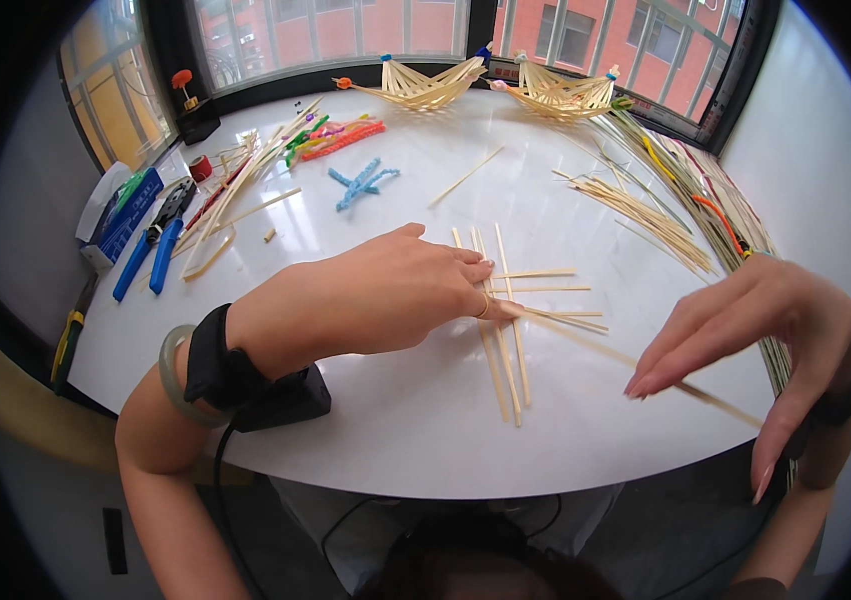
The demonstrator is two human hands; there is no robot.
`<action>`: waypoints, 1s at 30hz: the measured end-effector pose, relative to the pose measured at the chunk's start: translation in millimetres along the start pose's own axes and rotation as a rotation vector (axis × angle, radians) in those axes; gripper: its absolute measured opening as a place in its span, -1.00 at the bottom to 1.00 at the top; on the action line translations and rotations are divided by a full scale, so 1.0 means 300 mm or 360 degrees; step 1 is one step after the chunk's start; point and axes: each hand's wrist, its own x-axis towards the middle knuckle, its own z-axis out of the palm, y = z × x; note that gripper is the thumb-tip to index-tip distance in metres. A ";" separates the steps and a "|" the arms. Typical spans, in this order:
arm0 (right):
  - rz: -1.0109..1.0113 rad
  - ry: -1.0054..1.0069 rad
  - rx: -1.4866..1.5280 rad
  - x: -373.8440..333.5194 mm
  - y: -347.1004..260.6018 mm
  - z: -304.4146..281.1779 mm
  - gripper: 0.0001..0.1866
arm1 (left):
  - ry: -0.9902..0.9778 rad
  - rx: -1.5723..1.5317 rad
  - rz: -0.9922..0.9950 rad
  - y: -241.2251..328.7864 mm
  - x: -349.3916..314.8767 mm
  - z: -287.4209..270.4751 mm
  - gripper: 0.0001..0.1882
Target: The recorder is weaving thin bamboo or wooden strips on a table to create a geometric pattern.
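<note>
Several thin pale bamboo strips (513, 345) lie crossed over one another on the white table, some running toward me and some sideways. My left hand (395, 285) is palm down over their crossing, its fingertips pinning the strips in place; the thumb is hidden. From under those fingers one longer strip (590, 343) slants down to the right, its middle blurred. My right hand (765, 330) hovers by this strip, thumb spread well away from the fingers. The strip passes behind the right fingertips, and its far end (730, 408) shows between fingers and thumb.
Blue-handled pliers (153, 240), a blue box (125, 215) and loose strips (245, 195) lie at left. A blue twisted piece (360, 183) sits farther back. Two woven boat-like pieces (420, 85) stand by the window. Strip bundles (640, 215) lie at right; a black box (290, 398) is near my left wrist.
</note>
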 end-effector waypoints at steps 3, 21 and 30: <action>-0.0274 0.0227 0.0000 -0.030 0.086 -0.082 0.06 | 0.0028 -0.0009 -0.0009 -0.009 0.006 0.017 -0.16; 0.0365 0.0730 -0.0929 0.118 0.323 0.037 -0.63 | 0.0164 0.0132 0.0051 -0.002 -0.002 0.035 -0.26; -0.0213 0.1184 -0.0345 0.135 0.316 -0.188 -0.75 | 0.0227 0.0219 0.0041 0.004 0.001 0.032 -0.49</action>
